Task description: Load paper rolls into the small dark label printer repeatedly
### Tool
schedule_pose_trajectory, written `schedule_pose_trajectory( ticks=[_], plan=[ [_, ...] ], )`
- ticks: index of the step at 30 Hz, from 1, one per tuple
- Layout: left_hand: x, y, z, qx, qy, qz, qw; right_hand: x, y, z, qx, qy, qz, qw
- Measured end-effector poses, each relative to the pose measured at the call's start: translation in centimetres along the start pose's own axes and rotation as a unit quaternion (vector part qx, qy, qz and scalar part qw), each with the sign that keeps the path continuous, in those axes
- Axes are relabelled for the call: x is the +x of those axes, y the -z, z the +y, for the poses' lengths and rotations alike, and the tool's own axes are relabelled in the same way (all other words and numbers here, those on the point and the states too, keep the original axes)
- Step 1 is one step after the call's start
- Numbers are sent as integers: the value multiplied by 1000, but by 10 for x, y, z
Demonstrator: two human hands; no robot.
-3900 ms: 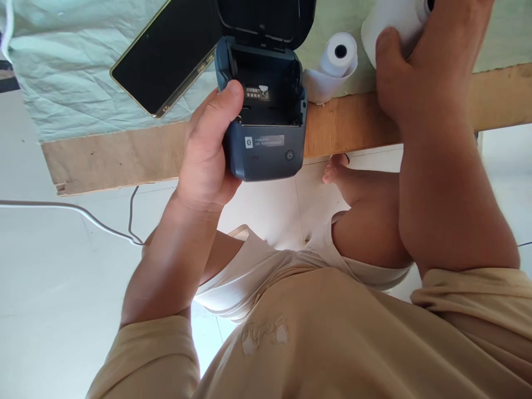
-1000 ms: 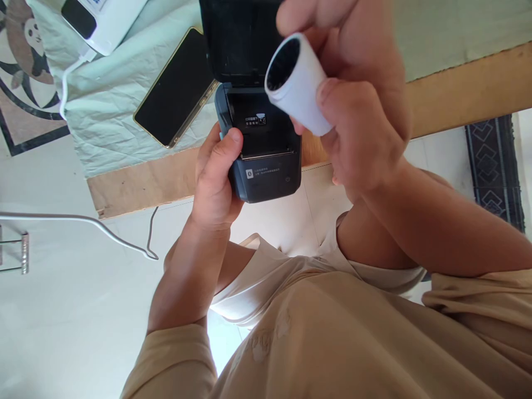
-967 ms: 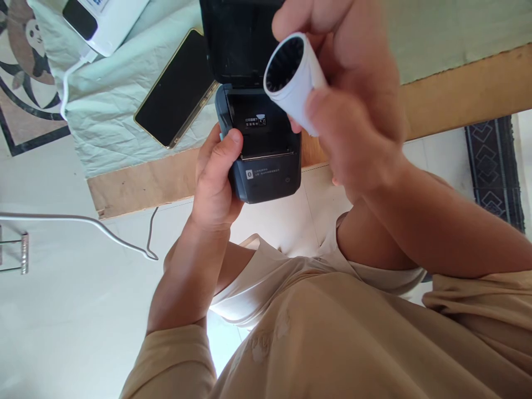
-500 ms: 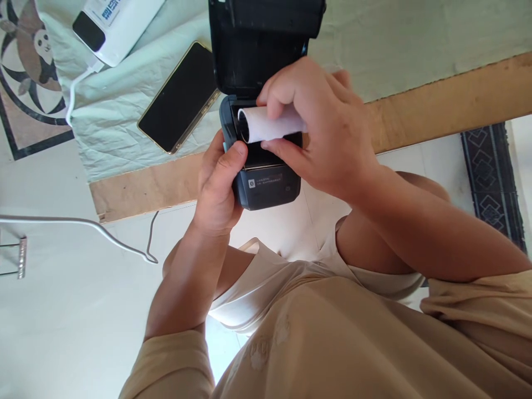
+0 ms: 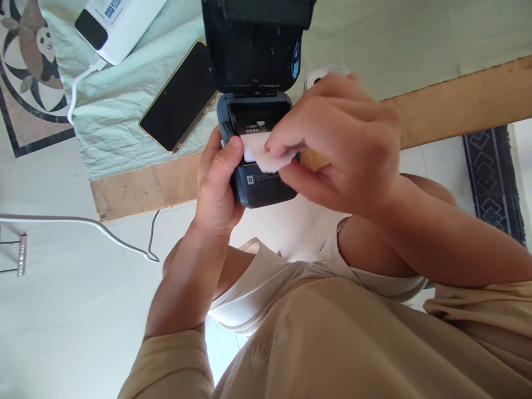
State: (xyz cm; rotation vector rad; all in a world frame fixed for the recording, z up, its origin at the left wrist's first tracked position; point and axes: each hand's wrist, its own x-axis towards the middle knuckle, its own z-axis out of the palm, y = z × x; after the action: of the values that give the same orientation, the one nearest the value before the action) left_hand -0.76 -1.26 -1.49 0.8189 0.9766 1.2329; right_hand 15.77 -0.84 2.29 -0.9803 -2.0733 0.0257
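Inside the printer (image 5: pixel 261 183) held by the left hand (image 5: pixel 216 183), the paper roll (image 5: pixel 260 155) now sits lower, right hand's (image 5: pixel 341 149) grip clamped on it.

Place: a room in a home, used as a makeshift work spot.
Floor: pale glossy tiles (image 5: pixel 62 310), with a decorative inlaid medallion (image 5: pixel 29 72) showing a panda, and a dark patterned rug (image 5: pixel 492 177) at the right edge.
Table: a bare plywood board (image 5: pixel 141 185) with raw edges, covered by a wrinkled pale green cloth (image 5: pixel 124 122) rather than a proper desktop.
Household items: a smartphone (image 5: pixel 180 100) lying face up, and a white power bank (image 5: pixel 120 22) with its white cable (image 5: pixel 75 88).
Person: seated, bare-legged, in a casual beige T-shirt (image 5: pixel 332 343) and light shorts (image 5: pixel 266 277).
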Motion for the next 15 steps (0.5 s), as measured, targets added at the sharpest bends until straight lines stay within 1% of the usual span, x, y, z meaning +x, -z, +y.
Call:
schedule_pose_trajectory(
  ticks=[1, 2, 4, 6, 7, 9, 11, 13, 15],
  plan=[
    [3, 2, -1, -8, -33, -4, 999, -1, 1, -2, 13, 12, -25, 1000],
    [5, 4, -2, -13, -63, -23, 998, -3, 0, -3, 19, 20, -53, 998],
    [8, 8, -4, -29, -77, -49, 995, -7, -1, -4, 22, 31, -107, 994],
    [10, 11, -4, -47, -73, -58, 995, -10, -3, -2, 38, 44, -135, 989],
    [10, 12, -5, -50, -72, -59, 994, -10, -4, 0, 52, 51, -135, 988],
    [10, 14, -7, -35, -72, -57, 995, -9, -3, 3, 87, 56, -114, 988],
    [11, 15, -11, -9, -84, -61, 995, -7, 0, 6, 118, 27, -73, 990],
    [14, 17, -15, 5, -103, -76, 992, -6, 5, 8, 132, -38, -40, 990],
    [19, 20, -19, 12, -122, -107, 987, -7, 9, 10, 141, -134, -31, 980]
  ],
)
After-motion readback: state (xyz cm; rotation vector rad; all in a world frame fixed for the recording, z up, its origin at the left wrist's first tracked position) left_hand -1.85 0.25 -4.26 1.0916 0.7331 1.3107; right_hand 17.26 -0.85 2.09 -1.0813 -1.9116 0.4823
